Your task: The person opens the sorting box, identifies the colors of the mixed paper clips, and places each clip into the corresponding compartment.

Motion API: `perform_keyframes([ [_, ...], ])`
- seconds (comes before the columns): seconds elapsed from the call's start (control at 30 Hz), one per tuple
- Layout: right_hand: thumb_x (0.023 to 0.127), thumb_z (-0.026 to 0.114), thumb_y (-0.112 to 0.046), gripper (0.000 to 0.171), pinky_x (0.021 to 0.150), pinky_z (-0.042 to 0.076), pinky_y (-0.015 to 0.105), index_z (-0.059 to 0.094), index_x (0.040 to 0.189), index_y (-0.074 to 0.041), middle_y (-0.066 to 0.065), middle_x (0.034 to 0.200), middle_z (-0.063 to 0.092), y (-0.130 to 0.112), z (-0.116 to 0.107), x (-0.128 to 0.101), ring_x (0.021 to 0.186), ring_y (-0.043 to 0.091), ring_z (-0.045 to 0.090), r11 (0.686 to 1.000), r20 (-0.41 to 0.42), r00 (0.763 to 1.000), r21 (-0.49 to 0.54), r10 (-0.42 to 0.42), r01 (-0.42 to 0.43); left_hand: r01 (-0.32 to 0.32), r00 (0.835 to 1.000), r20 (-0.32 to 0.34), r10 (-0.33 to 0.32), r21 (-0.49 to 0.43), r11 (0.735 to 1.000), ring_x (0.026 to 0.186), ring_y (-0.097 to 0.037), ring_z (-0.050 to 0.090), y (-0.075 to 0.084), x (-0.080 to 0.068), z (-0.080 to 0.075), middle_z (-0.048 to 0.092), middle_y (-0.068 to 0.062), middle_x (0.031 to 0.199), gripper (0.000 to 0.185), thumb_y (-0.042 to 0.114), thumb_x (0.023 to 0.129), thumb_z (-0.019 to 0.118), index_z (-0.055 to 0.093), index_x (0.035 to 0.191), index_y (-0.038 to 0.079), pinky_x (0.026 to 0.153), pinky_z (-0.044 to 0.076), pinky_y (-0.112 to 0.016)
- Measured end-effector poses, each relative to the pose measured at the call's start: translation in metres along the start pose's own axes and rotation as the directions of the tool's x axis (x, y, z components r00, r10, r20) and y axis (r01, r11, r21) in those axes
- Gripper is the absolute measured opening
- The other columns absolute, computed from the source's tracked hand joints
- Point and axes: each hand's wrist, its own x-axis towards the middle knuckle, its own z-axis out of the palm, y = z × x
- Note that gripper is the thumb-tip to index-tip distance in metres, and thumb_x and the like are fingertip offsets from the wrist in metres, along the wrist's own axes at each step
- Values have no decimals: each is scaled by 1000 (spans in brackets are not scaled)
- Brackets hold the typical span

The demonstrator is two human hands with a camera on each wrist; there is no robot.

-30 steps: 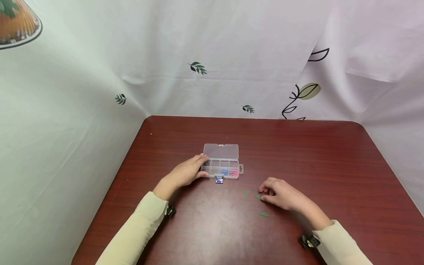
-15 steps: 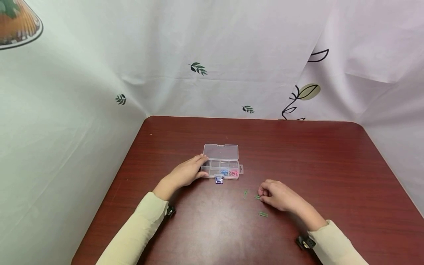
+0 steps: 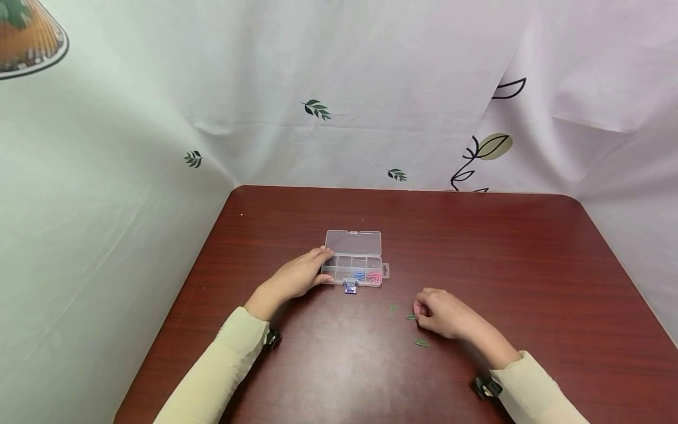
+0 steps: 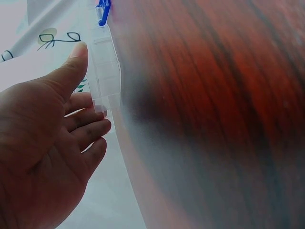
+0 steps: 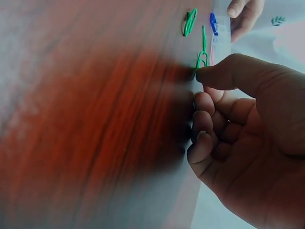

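While your left hand [image 3: 296, 275] steadies the organizer box [image 3: 354, 265] | right hand [image 3: 442, 313] pinches one green clip [image 5: 202, 52] | blue and pink clips [image 3: 366, 276] boxed, three green clips left.

The right hand [image 3: 444, 313] draws back a little toward the person and slightly left across the table, its sleeve cuff [image 3: 521, 377] sliding the same way. Its fingers, spread looser a second ago, now curl tighter over the middle green paper clip [image 3: 411, 317], with thumb and fingertips [image 5: 202, 74] closed on the clip's near end. More of that clip is now covered by the fingers in the head view.
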Motion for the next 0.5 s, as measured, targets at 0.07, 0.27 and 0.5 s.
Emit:
perform_keyframes([
  [0.07,85,68,-2,22,61,37,21,55,76,-19,-11,75,46,0,0,0,68,2,41,1000,-16,1000,9,-9,9,-1,1000,-1,1,0,1000,145,-32,41,0,0,0,48,-19,152,62,39,100,63,49,146,1,117,39,-47],
  [0.27,82,67,3,26,54,38,17,54,75,-18,-13,69,47,-1,-2,5,62,-2,42,996,-66,997,82,-41,46,-20,1000,-13,20,1,1000,143,-34,44,0,1,1,50,-20,149,61,36,99,65,50,145,-2,117,39,-46],
  [0.5,85,67,3,17,57,45,19,63,82,-13,-13,73,54,-8,-7,18,65,-1,48,993,-92,992,75,-82,89,-26,999,-19,26,2,1000,142,-34,45,-1,1,2,51,-20,148,62,36,99,65,50,144,-3,116,39,-47],
])
